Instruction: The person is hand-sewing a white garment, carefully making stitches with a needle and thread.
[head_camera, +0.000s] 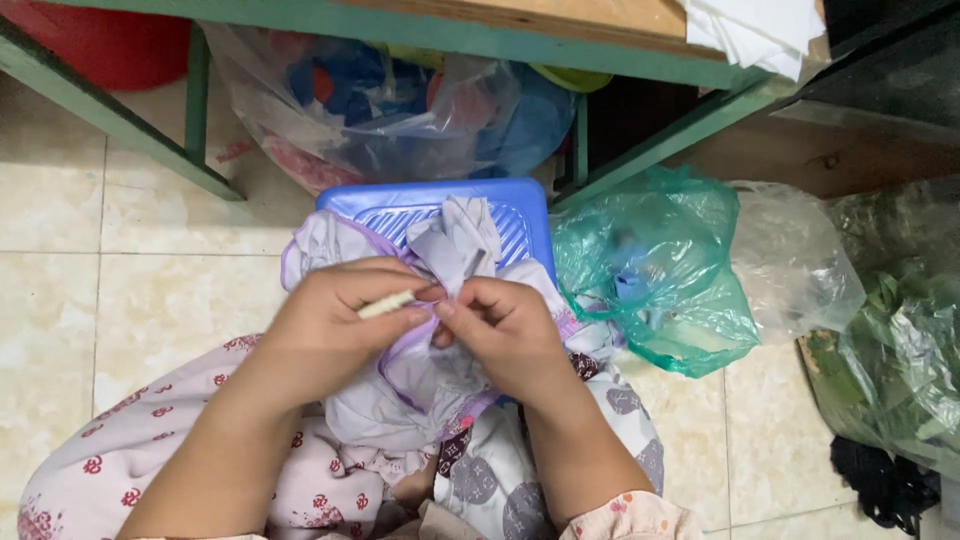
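Pale lilac cloth (440, 300) bunches at frame centre over a blue washboard (520, 215); left hand (325, 330) pinches a small cream stick (387, 304) lying crosswise, right hand (505, 335) pinches the cloth beside it.

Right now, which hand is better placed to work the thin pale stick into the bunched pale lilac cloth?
Left, probably. The left hand already pinches the thin pale stick, its tip by the bunched pale lilac cloth. The right hand grips that cloth, so it looks busy steadying it.
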